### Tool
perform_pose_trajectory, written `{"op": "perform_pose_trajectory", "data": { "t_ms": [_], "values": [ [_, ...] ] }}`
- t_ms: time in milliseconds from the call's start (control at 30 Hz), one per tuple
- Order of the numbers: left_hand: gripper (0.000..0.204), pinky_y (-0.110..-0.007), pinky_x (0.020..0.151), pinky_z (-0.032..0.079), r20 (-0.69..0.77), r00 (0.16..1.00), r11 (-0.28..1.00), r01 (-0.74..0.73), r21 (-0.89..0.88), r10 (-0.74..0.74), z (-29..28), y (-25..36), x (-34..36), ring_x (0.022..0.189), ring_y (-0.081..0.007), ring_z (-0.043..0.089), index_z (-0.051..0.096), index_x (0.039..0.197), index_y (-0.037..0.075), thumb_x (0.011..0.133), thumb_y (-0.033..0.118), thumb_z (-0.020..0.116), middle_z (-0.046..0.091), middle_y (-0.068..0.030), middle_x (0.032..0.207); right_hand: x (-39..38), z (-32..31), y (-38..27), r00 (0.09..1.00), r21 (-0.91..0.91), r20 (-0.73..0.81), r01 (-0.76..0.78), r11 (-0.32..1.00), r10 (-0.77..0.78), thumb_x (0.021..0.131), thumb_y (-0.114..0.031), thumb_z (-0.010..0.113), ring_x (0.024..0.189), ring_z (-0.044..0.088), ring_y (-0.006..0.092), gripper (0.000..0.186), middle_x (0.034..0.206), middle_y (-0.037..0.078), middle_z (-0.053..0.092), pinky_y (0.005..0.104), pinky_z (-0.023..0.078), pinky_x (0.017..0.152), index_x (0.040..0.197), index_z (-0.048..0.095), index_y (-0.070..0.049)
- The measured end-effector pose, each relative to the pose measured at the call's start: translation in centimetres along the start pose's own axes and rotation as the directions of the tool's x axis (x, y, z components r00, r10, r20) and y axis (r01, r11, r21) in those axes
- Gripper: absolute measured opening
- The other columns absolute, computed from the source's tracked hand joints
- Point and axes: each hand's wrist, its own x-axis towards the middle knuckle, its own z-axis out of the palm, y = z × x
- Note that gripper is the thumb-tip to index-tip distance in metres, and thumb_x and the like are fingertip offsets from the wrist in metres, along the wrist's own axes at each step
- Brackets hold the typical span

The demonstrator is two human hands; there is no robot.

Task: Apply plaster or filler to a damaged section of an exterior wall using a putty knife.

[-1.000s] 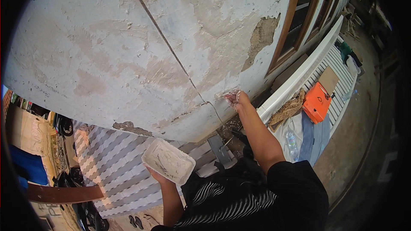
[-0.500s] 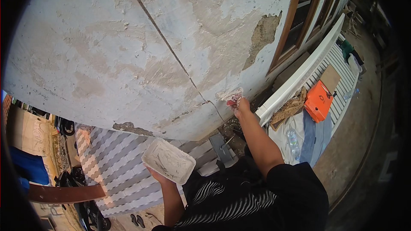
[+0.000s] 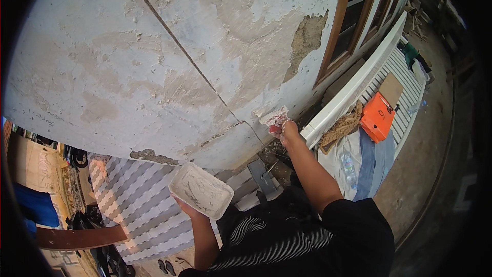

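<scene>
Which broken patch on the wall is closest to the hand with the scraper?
The brown bare patch beside the window frame, above the right hand. The other bare patch sits at the wall's bottom edge, nearer the left hand holding the tray.

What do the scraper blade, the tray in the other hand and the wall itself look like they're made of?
Scraper: thin flat blade, probably metal, smeared white; red handle, likely plastic. Tray: white rectangular tub, looks plastic, coated with paste. Wall: plaster or render, matt and patchy, with a long crack and chipped spots showing grey beneath.

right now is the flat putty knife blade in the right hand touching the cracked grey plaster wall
Touching. The head view shows the flat putty knife blade, held by the right hand, pressed flat on the cracked grey plaster wall beside the crack, with no gap visible.
</scene>
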Motion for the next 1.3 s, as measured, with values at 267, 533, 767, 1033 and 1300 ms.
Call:
{"op": "perform_pose_trajectory", "data": {
  "t_ms": [267, 533, 767, 1033, 1300],
  "values": [
    [0.067, -0.059, 0.102, 0.035, 0.047, 0.999, 1.0, 0.014, 0.016, -0.015, 0.3, 0.4, -0.3, 0.125, -0.0386, 0.044, 0.039, 0.139, 0.012, 0.091, 0.059, 0.038, 0.042, -0.0137, 0.141, 2.3, 0.0, -1.2, 0.986, 0.121, 0.154, 0.049, 0.991, -0.067, 0.089, -0.006, 0.051, 0.088, 0.063, 0.0235, 0.02, 0.1, 0.012, 0.062, 0.0384, 0.054, 0.075, 0.107, 0.056, 0.001],
    [0.068, -0.059, 0.103, 0.034, 0.022, 1.0, 0.999, 0.01, 0.053, -0.012, 0.5, 0.2, 0.1, 0.126, -0.0385, 0.043, 0.04, 0.138, 0.011, 0.091, 0.06, 0.039, 0.042, -0.0137, 0.141, -1.3, -0.1, -2.0, 0.984, -0.086, 0.124, 0.139, 0.987, -0.128, 0.086, -0.008, 0.053, 0.08, 0.063, 0.0171, 0.019, 0.093, 0.007, 0.064, 0.0296, 0.049, 0.064, 0.104, 0.06, -0.006],
    [0.067, -0.056, 0.101, 0.039, 0.019, 1.0, 0.998, -0.024, 0.05, 0.023, 1.8, 0.2, -0.6, 0.122, -0.0371, 0.047, 0.042, 0.136, 0.011, 0.091, 0.06, 0.038, 0.046, -0.0131, 0.138, 3.9, -0.9, 1.4, 1.0, -0.052, -0.026, 0.015, 0.999, -0.016, 0.086, -0.006, 0.044, 0.07, 0.064, 0.0194, 0.022, 0.09, 0.009, 0.065, 0.0314, 0.051, 0.056, 0.102, 0.059, -0.005],
    [0.065, -0.054, 0.099, 0.041, 0.001, 0.999, 0.996, -0.047, 0.078, 0.047, 1.8, 0.2, -0.8, 0.119, -0.0361, 0.05, 0.045, 0.134, 0.011, 0.092, 0.06, 0.036, 0.049, -0.0121, 0.135, 3.9, 0.6, -2.3, 0.993, 0.106, 0.111, 0.019, 0.994, -0.03, 0.088, -0.006, 0.046, 0.081, 0.065, 0.0236, 0.02, 0.094, 0.013, 0.064, 0.0357, 0.056, 0.067, 0.104, 0.057, -0.001],
    [0.067, -0.056, 0.098, 0.041, -0.021, 1.0, 0.997, -0.001, 0.079, 0.003, 1.9, -0.6, -0.2, 0.119, -0.0364, 0.05, 0.044, 0.135, 0.011, 0.091, 0.061, 0.036, 0.049, -0.013, 0.135, -0.1, 0.0, -2.3, 0.996, -0.177, -0.006, 0.09, 0.98, -0.093, 0.088, -0.009, 0.049, 0.077, 0.064, 0.0197, 0.019, 0.092, 0.008, 0.064, 0.0325, 0.052, 0.062, 0.103, 0.058, -0.002]
  ]
}}
